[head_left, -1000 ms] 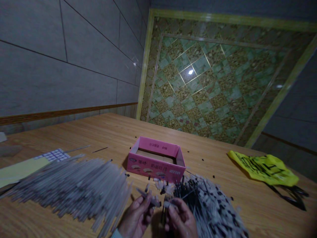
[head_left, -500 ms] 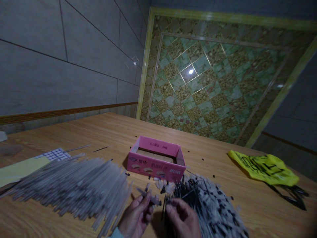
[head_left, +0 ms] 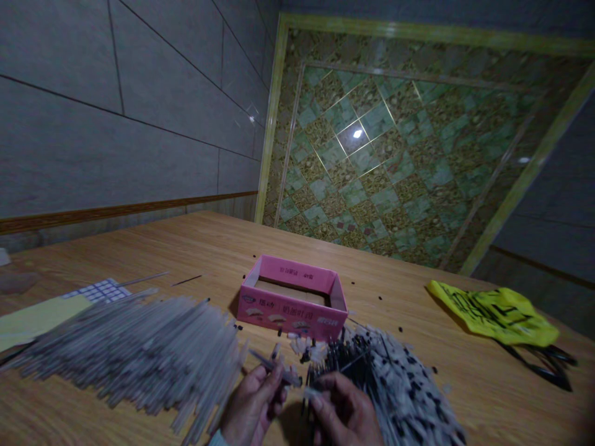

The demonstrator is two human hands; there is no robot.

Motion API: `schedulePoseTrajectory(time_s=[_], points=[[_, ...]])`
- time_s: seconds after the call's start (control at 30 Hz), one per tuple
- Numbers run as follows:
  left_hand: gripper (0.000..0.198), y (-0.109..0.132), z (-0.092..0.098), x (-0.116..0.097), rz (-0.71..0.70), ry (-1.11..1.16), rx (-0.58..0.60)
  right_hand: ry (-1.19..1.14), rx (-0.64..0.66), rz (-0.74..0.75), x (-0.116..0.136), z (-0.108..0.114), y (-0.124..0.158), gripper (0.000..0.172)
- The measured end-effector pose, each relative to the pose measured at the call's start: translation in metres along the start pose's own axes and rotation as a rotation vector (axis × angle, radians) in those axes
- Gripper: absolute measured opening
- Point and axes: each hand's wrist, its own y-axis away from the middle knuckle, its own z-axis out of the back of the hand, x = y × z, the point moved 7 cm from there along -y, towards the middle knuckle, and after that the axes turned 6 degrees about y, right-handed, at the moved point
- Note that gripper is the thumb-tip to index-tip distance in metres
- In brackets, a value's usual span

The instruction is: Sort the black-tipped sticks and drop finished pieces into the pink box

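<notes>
My left hand (head_left: 255,399) pinches a slim translucent tube (head_left: 261,358) with a dark end pointing right. In the fingertips of my right hand (head_left: 346,409) is a small pale translucent piece (head_left: 312,391), too blurred to name further. The two hands face each other, a small gap between them. Left of them lies a wide pile of clear thin tubes (head_left: 153,353). Close by my right hand spreads a heap of thin sticks with black and whitish parts (head_left: 404,378). Small white and black bits (head_left: 304,348) are scattered just beyond my fingers.
A pink open-topped cardboard box (head_left: 290,316) stands beyond my hands on the wooden table (head_left: 195,238). At the right lies a yellow plastic bag (head_left: 497,313) with black handles. A yellow sheet (head_left: 41,319) and a checked paper (head_left: 105,290) lie at the left, near the tiled wall.
The pale piece in my right fingers now shows more plainly, sticking out toward the left hand. My left hand keeps its hold on the tube, which has tilted slightly.
</notes>
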Motion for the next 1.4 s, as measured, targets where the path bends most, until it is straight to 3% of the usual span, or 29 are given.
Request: schedulePoseTrajectory(time_s=[0.7, 1.03, 1.4], points=[[0.030, -0.003, 0.002, 0.000, -0.033, -0.043, 0.022, -0.005, -0.030, -0.037, -0.003, -0.002, 0.000, 0.034], [0.034, -0.004, 0.006, 0.001, -0.059, -0.039, 0.030, 0.181, -0.064, 0.118, -0.007, 0.006, -0.001, 0.029], [0.035, -0.004, 0.006, -0.003, -0.088, -0.051, 0.022, 0.106, -0.022, 0.042, -0.009, 0.002, -0.001, 0.031]])
